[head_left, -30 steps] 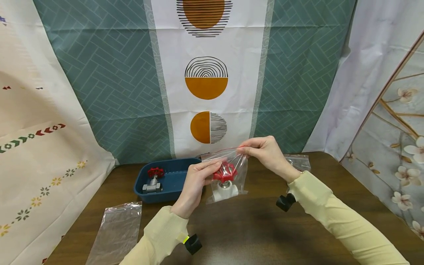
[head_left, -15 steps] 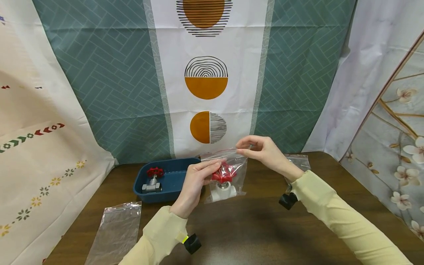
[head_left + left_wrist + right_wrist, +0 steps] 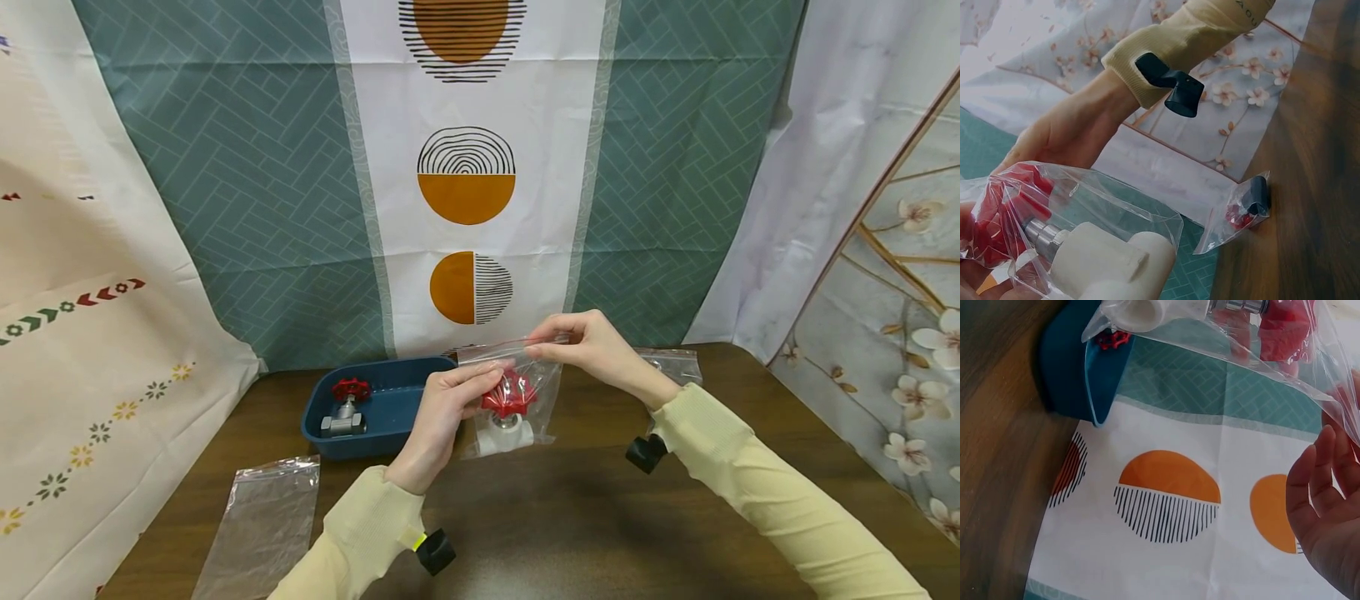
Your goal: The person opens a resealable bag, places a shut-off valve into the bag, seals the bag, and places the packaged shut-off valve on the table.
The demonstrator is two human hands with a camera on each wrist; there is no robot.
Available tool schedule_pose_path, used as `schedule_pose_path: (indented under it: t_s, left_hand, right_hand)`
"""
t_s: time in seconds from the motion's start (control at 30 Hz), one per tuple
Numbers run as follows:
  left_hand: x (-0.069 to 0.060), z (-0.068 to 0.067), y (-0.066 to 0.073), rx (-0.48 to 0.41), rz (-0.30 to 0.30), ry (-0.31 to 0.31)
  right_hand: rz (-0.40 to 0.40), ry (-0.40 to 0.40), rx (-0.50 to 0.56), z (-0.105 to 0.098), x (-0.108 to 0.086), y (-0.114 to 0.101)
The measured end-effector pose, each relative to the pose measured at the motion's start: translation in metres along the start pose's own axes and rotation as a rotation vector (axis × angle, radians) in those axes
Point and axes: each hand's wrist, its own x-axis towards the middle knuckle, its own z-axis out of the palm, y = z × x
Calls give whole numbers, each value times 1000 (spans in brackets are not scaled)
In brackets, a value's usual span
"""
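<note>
A clear zip bag hangs in the air above the table, a valve with a red handwheel and a white body inside it. My left hand grips the bag's left side together with the handwheel through the plastic. At the bag's top right, my right hand pinches the zip edge between thumb and fingers. Whether the zip is sealed all along I cannot tell.
Behind my left hand a blue bin holds a metal valve with a red handwheel. A flat clear bag lies at the left. Another bag with a red and dark item lies at the far right.
My right hand lifted slightly off to the right along the bag's top edge, then came back left onto it. My left hand has kept its grip, nearly still.
</note>
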Motion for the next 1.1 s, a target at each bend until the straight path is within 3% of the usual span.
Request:
schedule_pose_path:
  t_s: [0.27, 0.67, 0.87, 1.1]
  left_hand:
    - [1, 1, 2, -3, 10, -16]
    - [3, 2, 2, 21, 11, -28]
    - [3, 2, 2, 33, -2, -34]
    - [3, 2, 2, 41, 6, -26]
  right_hand:
    - [-42, 8, 39, 0, 1, 1]
    - [-77, 53, 11, -1, -1, 2]
    - [-135, 48, 17, -2, 0, 14]
    - [-47, 55, 6, -2, 2, 30]
